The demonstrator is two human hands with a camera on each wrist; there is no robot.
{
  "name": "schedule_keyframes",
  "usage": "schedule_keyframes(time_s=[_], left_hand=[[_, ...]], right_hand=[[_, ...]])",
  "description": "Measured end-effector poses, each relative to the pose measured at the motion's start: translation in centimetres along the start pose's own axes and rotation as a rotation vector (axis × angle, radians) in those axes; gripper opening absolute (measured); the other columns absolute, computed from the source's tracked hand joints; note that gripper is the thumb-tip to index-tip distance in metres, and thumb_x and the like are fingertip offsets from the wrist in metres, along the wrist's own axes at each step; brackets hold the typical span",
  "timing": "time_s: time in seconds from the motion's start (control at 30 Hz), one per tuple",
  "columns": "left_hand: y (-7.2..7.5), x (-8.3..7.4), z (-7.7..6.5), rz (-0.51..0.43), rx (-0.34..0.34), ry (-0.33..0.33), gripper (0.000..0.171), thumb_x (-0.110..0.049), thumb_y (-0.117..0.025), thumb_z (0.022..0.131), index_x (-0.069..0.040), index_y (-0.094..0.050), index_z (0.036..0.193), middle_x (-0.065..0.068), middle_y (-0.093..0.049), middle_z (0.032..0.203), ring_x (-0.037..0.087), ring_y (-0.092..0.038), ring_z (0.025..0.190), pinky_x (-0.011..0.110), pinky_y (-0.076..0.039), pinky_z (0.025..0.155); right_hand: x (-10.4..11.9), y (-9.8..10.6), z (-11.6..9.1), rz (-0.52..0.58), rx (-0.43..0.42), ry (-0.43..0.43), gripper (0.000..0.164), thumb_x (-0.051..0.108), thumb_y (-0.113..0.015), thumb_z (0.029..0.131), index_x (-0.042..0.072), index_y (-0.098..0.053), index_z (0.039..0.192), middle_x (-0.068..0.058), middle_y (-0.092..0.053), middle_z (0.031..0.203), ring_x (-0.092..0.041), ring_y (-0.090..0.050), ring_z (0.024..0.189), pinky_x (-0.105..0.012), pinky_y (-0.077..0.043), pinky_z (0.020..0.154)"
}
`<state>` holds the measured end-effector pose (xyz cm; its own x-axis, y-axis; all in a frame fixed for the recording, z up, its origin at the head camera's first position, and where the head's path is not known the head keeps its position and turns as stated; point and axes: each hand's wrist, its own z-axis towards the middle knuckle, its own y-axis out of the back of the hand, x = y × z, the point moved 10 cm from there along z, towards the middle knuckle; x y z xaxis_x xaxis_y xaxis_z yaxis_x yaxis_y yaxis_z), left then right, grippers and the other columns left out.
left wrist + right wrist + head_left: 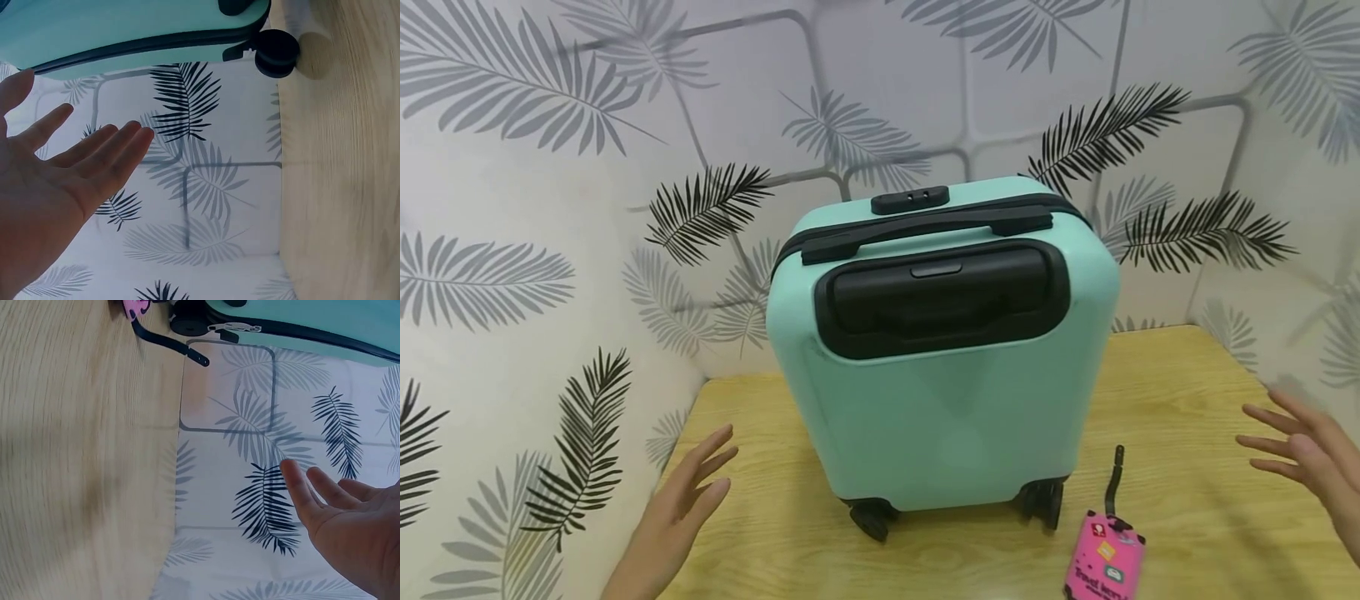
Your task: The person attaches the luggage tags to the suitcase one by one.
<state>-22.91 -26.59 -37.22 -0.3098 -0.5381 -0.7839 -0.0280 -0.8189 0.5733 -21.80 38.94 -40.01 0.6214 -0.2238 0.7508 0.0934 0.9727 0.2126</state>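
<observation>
Wooden table [737, 542], leaf-patterned wall [602, 192]: one suitcase [955, 417], one pink tag [1103, 560] between left hand [677, 504] and right hand [1309, 454], both empty, fingers loosely extended.

The person's left hand [683, 487] is at the lower left of the head view, palm turned inward, its fingers loosely extended and the thumb set apart from them. The right hand [1303, 454] is at the right edge, well apart from the left, with relaxed, slightly spread fingers pointing inward. Both arms slant in from the lower outer sides.
</observation>
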Motion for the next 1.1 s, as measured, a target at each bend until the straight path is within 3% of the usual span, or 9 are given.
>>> schedule_keyframes(time_s=[0.13, 0.27, 0.37, 0.7, 0.87, 1.1], left_hand=[[-1.2, 0.2, -0.1, -0.134, -0.003, 0.002, 0.052, -0.017, -0.045, 0.113, -0.029, -0.033, 0.162, 0.002, -0.036, 0.165, 0.001, -0.050, 0.137, 0.022, -0.051, 0.101], [-1.7, -0.1, -0.3, -0.167, -0.024, -0.036, 0.052, -0.010, -0.044, 0.113, -0.023, -0.034, 0.162, -0.002, -0.041, 0.160, 0.004, -0.055, 0.134, 0.026, -0.054, 0.099], [-1.9, -0.4, -0.5, -0.188, -0.029, -0.069, 0.053, -0.004, -0.041, 0.112, -0.018, -0.033, 0.163, -0.004, -0.045, 0.157, 0.007, -0.057, 0.133, 0.026, -0.055, 0.097], [-3.0, -0.7, -0.9, -0.279, -0.007, -0.085, 0.052, 0.000, -0.038, 0.111, -0.011, -0.034, 0.162, -0.006, -0.051, 0.152, 0.011, -0.061, 0.131, 0.029, -0.056, 0.097], [-4.0, -0.3, -1.0, -0.303, 0.010, -0.057, 0.050, -0.001, -0.038, 0.112, -0.008, -0.034, 0.161, -0.010, -0.053, 0.148, 0.013, -0.064, 0.127, 0.030, -0.056, 0.096], [-5.3, -0.3, -1.2, -0.322, 0.045, -0.026, 0.048, -0.002, -0.038, 0.112, -0.006, -0.036, 0.159, -0.007, -0.058, 0.144, 0.015, -0.067, 0.123, 0.030, -0.057, 0.095]], right_hand=[[-1.5, -0.1, -0.4, 0.291, 0.017, -0.042, 0.062, -0.011, -0.015, 0.103, 0.005, -0.037, 0.159, 0.007, -0.064, 0.138, -0.006, -0.070, 0.109, -0.017, -0.057, 0.072], [-2.5, -0.5, -0.9, 0.335, 0.018, -0.135, 0.062, -0.006, -0.014, 0.106, 0.017, -0.043, 0.155, 0.008, -0.066, 0.135, -0.008, -0.072, 0.104, -0.021, -0.058, 0.068], [-2.8, -1.0, -1.4, 0.304, 0.037, -0.186, 0.060, -0.002, -0.014, 0.107, 0.022, -0.040, 0.156, 0.010, -0.064, 0.136, -0.008, -0.071, 0.105, -0.023, -0.059, 0.068], [-3.3, -2.4, -2.6, 0.190, 0.070, -0.325, 0.052, 0.006, -0.020, 0.113, 0.024, -0.033, 0.159, 0.015, -0.060, 0.139, -0.007, -0.070, 0.106, -0.030, -0.061, 0.070], [-3.6, -3.1, -2.8, 0.026, 0.099, -0.446, 0.046, 0.014, -0.025, 0.115, 0.036, -0.033, 0.155, 0.024, -0.056, 0.134, -0.003, -0.070, 0.104, -0.033, -0.062, 0.070], [-4.4, -4.4, -3.4, -0.020, 0.130, -0.546, 0.039, 0.020, -0.027, 0.116, 0.042, -0.034, 0.148, 0.031, -0.055, 0.129, -0.003, -0.070, 0.102, -0.037, -0.063, 0.070]])
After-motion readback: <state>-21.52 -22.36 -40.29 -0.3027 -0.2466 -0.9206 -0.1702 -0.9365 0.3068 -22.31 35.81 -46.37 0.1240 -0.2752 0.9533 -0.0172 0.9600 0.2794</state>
